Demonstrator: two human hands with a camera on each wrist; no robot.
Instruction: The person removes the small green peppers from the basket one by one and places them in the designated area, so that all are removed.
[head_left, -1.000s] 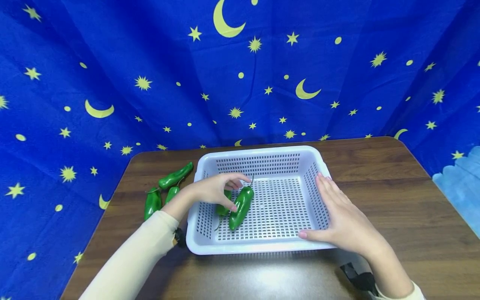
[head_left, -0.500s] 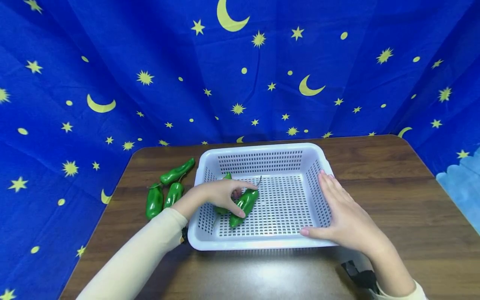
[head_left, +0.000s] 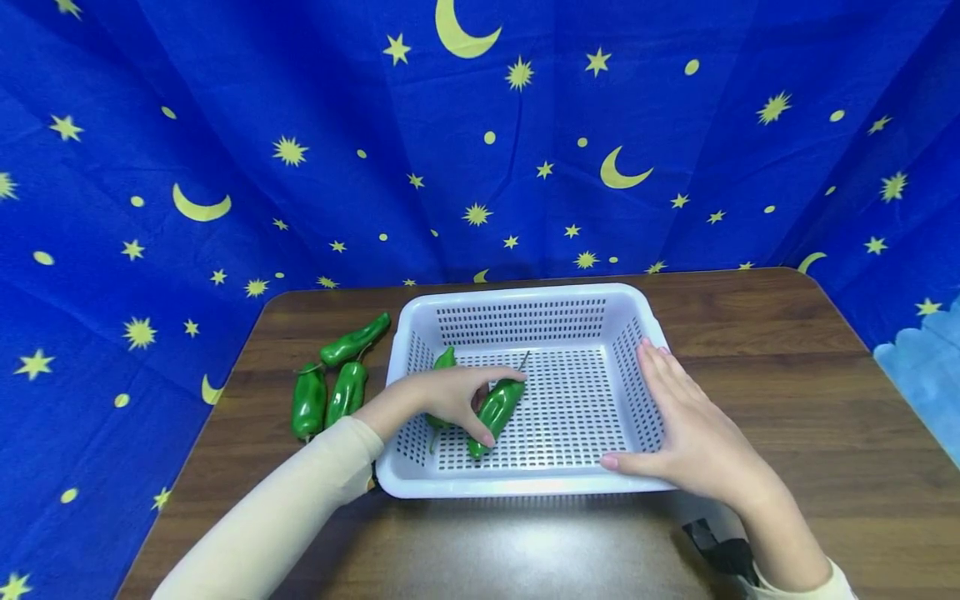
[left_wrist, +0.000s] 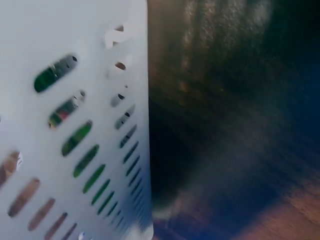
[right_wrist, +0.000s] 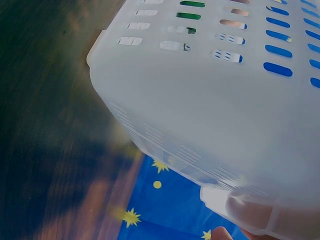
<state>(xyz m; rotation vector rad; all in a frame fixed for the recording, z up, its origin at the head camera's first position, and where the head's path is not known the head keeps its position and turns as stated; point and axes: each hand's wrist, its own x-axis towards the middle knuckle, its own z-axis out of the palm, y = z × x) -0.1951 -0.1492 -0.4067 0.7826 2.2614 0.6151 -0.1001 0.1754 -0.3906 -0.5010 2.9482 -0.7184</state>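
Inside the white plastic basket [head_left: 525,486], my left hand [head_left: 442,393] grips a green pepper [head_left: 501,408] between its thumb and fingers, the stem pointing away. Partly hidden behind that hand, a second green pepper [head_left: 445,358] lies against the basket's left side. My right hand [head_left: 690,433] rests on the basket's right rim with fingers straight and thumb spread over the front corner. The left wrist view looks at the slotted basket wall [left_wrist: 90,25], with green showing through the slots. In the right wrist view, fingers are seen beside the basket wall [right_wrist: 200,95].
Left of the basket, three more green peppers lie on the brown wooden table [head_left: 750,350]: one at the back [head_left: 356,342], one nearest the basket [head_left: 347,392] and one outermost [head_left: 309,404]. A blue star-and-moon curtain [head_left: 420,117] hangs behind the table.
My left hand has closed round the pepper and shifted slightly right, and the pepper has moved and turned with it. The right hand keeps its place on the basket rim.
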